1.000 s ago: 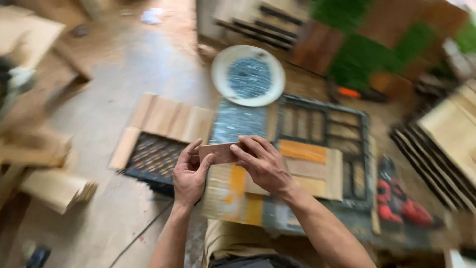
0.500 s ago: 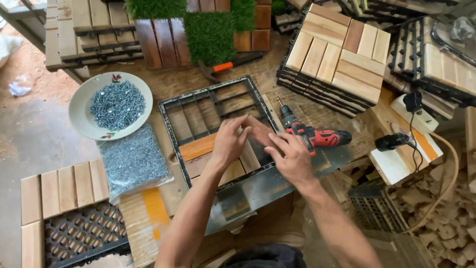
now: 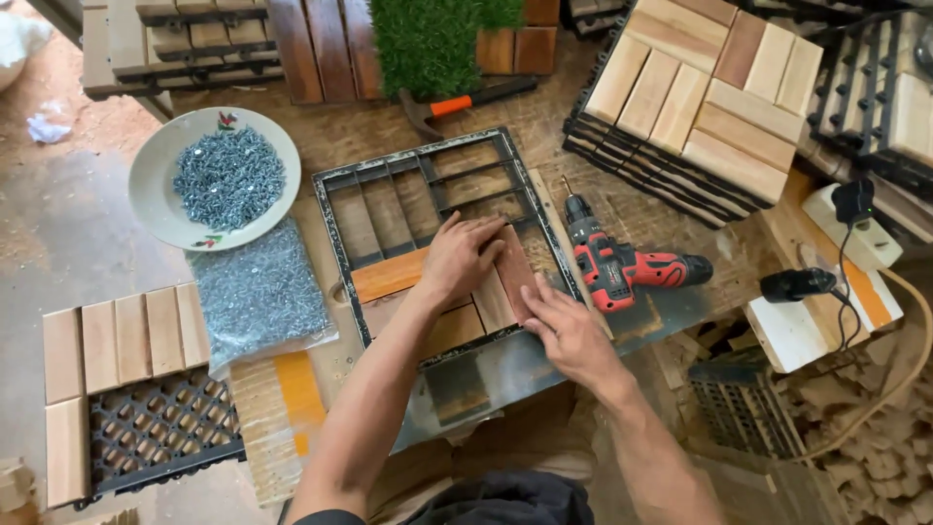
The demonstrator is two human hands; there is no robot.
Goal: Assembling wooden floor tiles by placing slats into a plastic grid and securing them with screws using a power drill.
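Slat (image 3: 512, 272), reddish-brown wood, lies in the lower-right bay of the black metal frame (image 3: 335, 262) on the bench, long axis running away from the person w/ a slight tilt. Both hands on it: left hand (image 3: 459, 261) flat, fingers spread over its top-left edge; right hand (image 3: 566, 329) pressing at its near end from the right, fingers extended, not clenched. Right is nearer the slat's lower end. Lighter slats (image 3: 389, 275) sit just left. Red drill (image 3: 622, 267) lies beside the frame's right edge; plate of screws (image 3: 227, 177) & bag of screws (image 3: 260, 290) to the left.
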